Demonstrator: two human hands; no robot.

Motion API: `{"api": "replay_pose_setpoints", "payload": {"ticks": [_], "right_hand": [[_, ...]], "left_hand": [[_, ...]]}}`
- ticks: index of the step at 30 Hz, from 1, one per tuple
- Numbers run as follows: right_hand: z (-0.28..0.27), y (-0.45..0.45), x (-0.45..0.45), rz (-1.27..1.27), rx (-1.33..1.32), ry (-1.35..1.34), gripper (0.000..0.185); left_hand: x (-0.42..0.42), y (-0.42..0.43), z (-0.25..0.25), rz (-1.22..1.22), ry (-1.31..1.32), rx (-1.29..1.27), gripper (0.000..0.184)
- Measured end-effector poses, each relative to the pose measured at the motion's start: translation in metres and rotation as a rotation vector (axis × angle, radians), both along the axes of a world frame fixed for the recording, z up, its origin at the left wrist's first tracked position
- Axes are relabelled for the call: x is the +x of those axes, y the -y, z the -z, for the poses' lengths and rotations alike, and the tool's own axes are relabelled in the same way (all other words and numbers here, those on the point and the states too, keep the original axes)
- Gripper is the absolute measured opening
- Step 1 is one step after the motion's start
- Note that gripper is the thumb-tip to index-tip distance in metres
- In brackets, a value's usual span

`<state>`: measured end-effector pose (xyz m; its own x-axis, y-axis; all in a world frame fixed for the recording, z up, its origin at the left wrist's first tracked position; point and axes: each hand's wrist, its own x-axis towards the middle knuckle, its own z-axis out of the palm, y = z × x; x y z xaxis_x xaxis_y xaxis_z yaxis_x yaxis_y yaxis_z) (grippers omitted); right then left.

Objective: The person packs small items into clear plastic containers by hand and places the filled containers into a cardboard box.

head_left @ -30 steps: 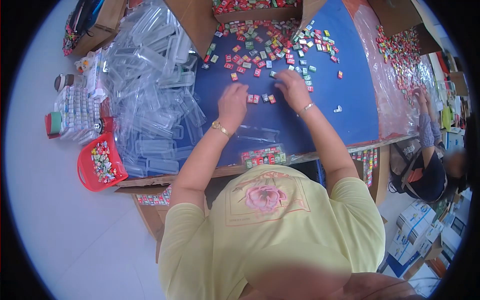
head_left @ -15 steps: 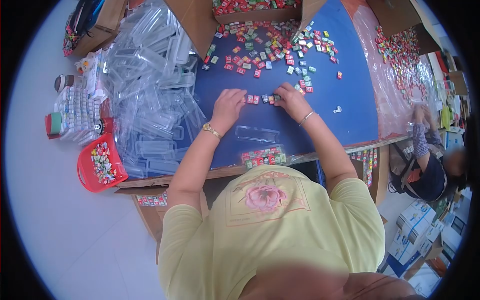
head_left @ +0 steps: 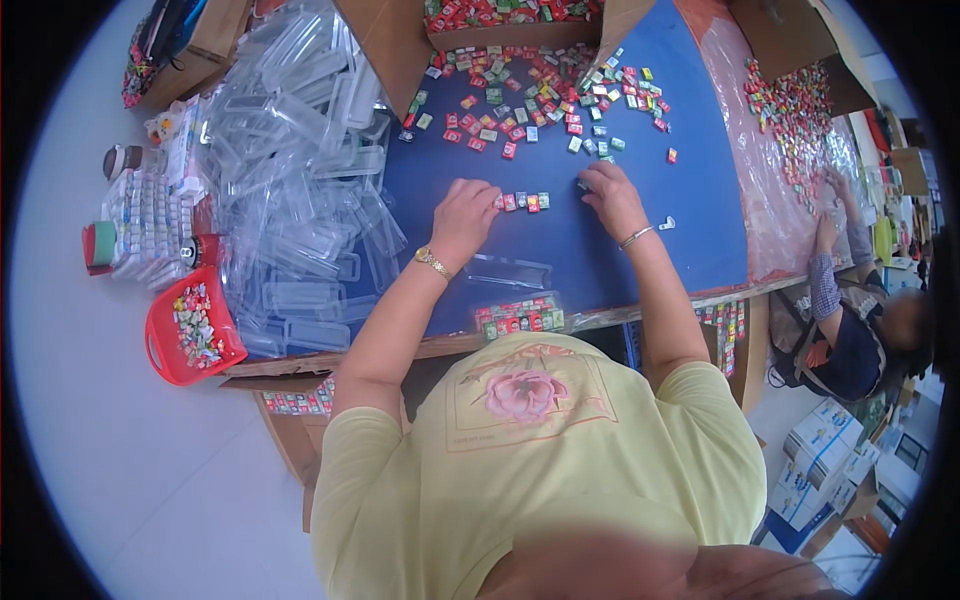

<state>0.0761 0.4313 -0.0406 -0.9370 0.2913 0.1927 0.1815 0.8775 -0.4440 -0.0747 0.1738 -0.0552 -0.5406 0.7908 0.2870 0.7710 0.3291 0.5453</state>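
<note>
A short row of small printed boxes (head_left: 530, 202), red, green, yellow and dark, lies on the blue tabletop in front of me. At the row's left end, my left hand (head_left: 466, 216) is closed, its fingertips on a red box. My right hand (head_left: 613, 203) is to the right of the row, apart from it. Its fingers are pinched over a small greenish box (head_left: 583, 185), mostly hidden by the fingertips. Nearer my body lie an empty clear plastic tray (head_left: 507, 271) and a clear pack filled with small boxes (head_left: 520, 318).
Loose small boxes (head_left: 530, 100) spread below an open carton (head_left: 515, 36). Clear plastic trays (head_left: 290, 180) are heaped on the left. A red basket (head_left: 158, 325) holds small pieces. A white piece (head_left: 668, 223) lies right. Another person (head_left: 850, 330) works at the right table.
My right hand has left the row's right end and moved right and slightly away from me. More of the row now shows. My left hand stays at the left end.
</note>
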Motion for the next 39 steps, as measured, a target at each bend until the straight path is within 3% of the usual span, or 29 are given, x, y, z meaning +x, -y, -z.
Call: {"api": "replay_pose_setpoints", "payload": {"ticks": [8, 11, 16, 19, 23, 26, 35, 39], "right_hand": [[-0.003, 0.008, -0.016, 0.058, 0.164, 0.125, 0.020], [-0.006, 0.027, -0.027, 0.006, 0.061, 0.035, 0.018], [-0.012, 0.092, -0.057, -0.163, 0.040, -0.036, 0.023], [0.000, 0.110, -0.067, -0.242, 0.205, 0.033, 0.027], [-0.012, 0.106, -0.060, -0.204, 0.166, 0.025, 0.032], [-0.023, 0.080, -0.040, 0.006, 0.049, 0.106, 0.041], [0.001, 0.062, -0.028, -0.049, -0.179, 0.241, 0.047], [-0.006, 0.069, -0.029, -0.080, -0.155, 0.121, 0.051]], "left_hand": [[0.000, 0.006, 0.002, 0.009, -0.018, 0.006, 0.028], [-0.001, 0.012, 0.002, -0.023, 0.006, 0.010, 0.028], [-0.004, 0.026, 0.001, -0.067, -0.023, 0.014, 0.030], [-0.005, 0.030, 0.002, -0.075, -0.019, 0.014, 0.030], [-0.005, 0.030, 0.004, -0.070, -0.028, 0.015, 0.031], [-0.005, 0.029, 0.002, -0.066, -0.025, 0.014, 0.031], [0.002, 0.020, 0.002, -0.034, -0.022, 0.036, 0.032], [0.001, 0.020, -0.002, -0.019, 0.009, -0.019, 0.039]]}}
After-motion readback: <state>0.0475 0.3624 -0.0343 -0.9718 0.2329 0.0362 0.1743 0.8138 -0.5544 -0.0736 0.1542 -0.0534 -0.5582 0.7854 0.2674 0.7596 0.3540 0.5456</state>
